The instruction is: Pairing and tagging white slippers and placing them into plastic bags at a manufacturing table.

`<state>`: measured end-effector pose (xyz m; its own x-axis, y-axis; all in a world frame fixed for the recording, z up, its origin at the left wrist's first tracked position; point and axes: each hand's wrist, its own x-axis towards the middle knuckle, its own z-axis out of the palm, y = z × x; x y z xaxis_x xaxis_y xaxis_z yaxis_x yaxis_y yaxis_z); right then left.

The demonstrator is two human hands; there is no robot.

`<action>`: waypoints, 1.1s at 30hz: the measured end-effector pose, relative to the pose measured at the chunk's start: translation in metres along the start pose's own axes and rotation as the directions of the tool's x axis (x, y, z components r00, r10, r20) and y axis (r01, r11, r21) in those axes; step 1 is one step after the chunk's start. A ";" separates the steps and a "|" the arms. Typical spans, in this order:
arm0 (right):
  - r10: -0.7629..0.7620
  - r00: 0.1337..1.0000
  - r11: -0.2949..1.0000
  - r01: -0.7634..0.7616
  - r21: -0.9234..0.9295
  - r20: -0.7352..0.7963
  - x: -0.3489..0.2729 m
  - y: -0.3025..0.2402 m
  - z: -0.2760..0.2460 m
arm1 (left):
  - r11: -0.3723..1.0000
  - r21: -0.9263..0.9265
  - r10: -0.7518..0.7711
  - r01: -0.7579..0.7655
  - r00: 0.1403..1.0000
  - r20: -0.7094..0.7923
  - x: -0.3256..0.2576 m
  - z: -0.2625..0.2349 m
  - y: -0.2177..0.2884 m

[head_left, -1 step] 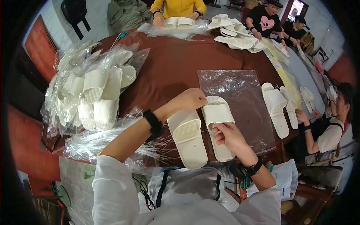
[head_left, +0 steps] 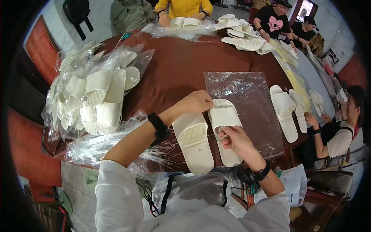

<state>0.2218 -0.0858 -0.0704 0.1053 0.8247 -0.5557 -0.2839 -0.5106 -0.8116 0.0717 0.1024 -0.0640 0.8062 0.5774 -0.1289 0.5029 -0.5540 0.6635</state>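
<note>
Two white slippers lie side by side on the brown round table (head_left: pixel 181 65) in front of me. My left hand (head_left: pixel 197 101), with a black wrist band, grips the far end of the right slipper (head_left: pixel 226 116). My right hand (head_left: pixel 236 141) pinches the same slipper at its near side, just below the strap. That slipper rests partly on a flat clear plastic bag (head_left: pixel 247 96). The left slipper (head_left: pixel 193 145) lies free beside it, sole end toward me, and neither hand touches it.
A heap of bagged white slippers (head_left: pixel 96 96) fills the table's left, with loose clear bags (head_left: pixel 100 145) at its near edge. A person at the right (head_left: pixel 340 135) handles more slippers (head_left: pixel 284 110). Other people sit at the far side with slippers (head_left: pixel 243 38). Teal scissors (head_left: pixel 125 36) lie far left.
</note>
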 end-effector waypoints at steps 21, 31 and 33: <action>0.016 0.988 0.990 -0.038 0.134 0.156 -0.015 -0.001 -0.010 | 0.998 0.026 -0.026 0.053 0.791 -0.611 -0.009 -0.009 0.031; -0.427 0.899 0.800 0.425 -0.422 0.097 -0.057 -0.060 -0.022 | 0.977 -0.011 0.159 -0.211 0.767 -0.622 -0.067 -0.022 0.071; -0.505 0.837 0.695 0.539 -0.475 0.211 -0.046 -0.075 -0.012 | 0.972 -0.008 0.178 -0.234 0.761 -0.624 -0.070 -0.020 0.074</action>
<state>0.2498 -0.0883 0.0134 0.0306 0.9994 -0.0174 0.3124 -0.0261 -0.9496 0.0468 0.0328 0.0091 0.5086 0.7149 0.4798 0.2976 -0.6689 0.6811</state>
